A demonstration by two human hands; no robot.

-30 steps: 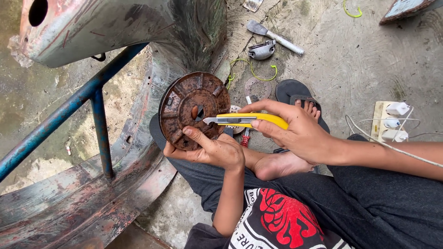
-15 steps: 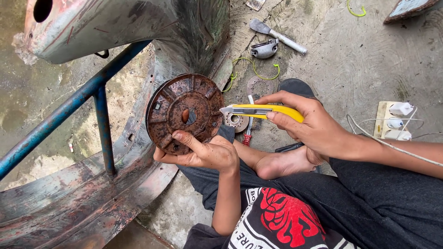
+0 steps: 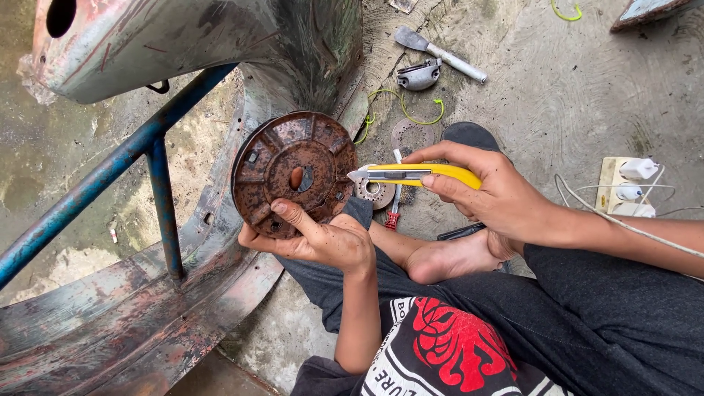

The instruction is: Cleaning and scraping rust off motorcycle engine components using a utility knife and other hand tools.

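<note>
The left hand (image 3: 323,238) grips the round, rusty metal disc (image 3: 293,172) by its lower rim; the right hand (image 3: 502,198) clasps a yellow knife (image 3: 418,174) just beside it.

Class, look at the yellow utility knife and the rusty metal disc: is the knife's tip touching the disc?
Cannot tell. In the head view the yellow utility knife tip meets the rusty metal disc rim in outline, but a gap in depth cannot be excluded.
</note>
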